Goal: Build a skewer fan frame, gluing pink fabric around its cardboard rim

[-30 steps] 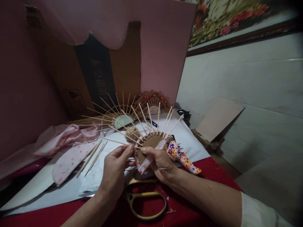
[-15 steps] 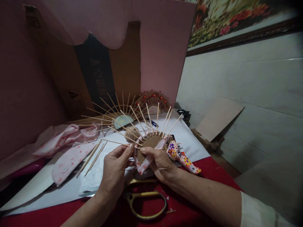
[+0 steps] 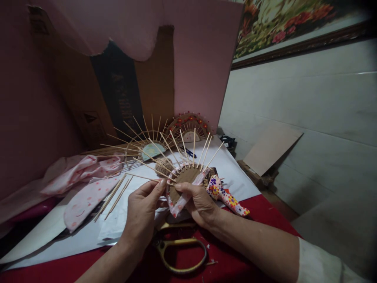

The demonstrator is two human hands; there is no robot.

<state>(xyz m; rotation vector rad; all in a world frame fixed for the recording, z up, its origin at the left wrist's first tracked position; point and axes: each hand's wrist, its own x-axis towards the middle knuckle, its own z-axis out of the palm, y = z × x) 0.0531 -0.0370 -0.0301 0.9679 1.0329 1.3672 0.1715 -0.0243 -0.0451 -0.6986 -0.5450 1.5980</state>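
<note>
A half-round cardboard piece (image 3: 187,179) edged with pink dotted cloth has several thin wooden sticks fanning out from its curved rim. My right hand (image 3: 200,202) grips its lower part, thumb on the cardboard face. My left hand (image 3: 145,204) pinches the end of a wooden stick (image 3: 141,177) at the piece's left edge; the stick points out to the left. Under the hands lie yellow-handled scissors (image 3: 184,241). Behind the piece is a ball of twine (image 3: 163,167). A flower-patterned cloth object (image 3: 228,196) rests right of my right hand.
Loose sticks (image 3: 113,196) and pink dotted cloth (image 3: 85,204) lie at left on the white sheet (image 3: 232,173). Behind stand a stick fan with a green centre (image 3: 151,151) and a decorated fan (image 3: 191,124), before a large cardboard panel (image 3: 156,78). A board (image 3: 272,145) leans at right.
The stick tips and the cardboard piece have shifted very slightly left with the view. Both hands keep the same hold.
</note>
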